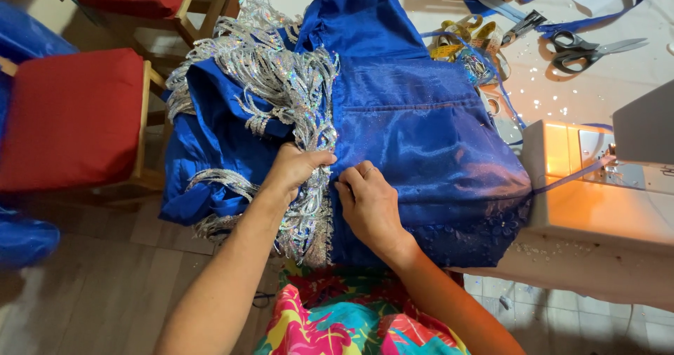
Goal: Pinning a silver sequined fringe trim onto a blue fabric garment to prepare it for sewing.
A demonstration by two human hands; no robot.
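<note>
A blue satin garment (421, 130) lies spread over the edge of the desk (597, 74), hanging down toward the person's lap. Along its left part runs a band of silver sequin fringe (295, 95), which piles up thickly above the hands and trails down in a narrow strip between them.

The left hand (295, 169) is closed, its fingers curled over and pinching the fringe just where it meets the smooth blue cloth. The right hand (368, 201) lies just right of the left one, fingers bent and close together, their tips pressed on the blue cloth right beside the fringe strip; a ring shows on one finger. Whether it grips a fold or only presses down cannot be told. The two hands nearly touch.

To the right of the garment stands a white sewing machine (604, 179), lit warm orange, with a blue strap running from the cloth toward it. Beyond the garment, on the desk, lie a pair of scissors (590, 50) and a yellow tape measure (463, 39). To the left of the garment stands a wooden chair with a red cushion (70, 116). Below the hands shows a bright flowered dress (351, 320).
</note>
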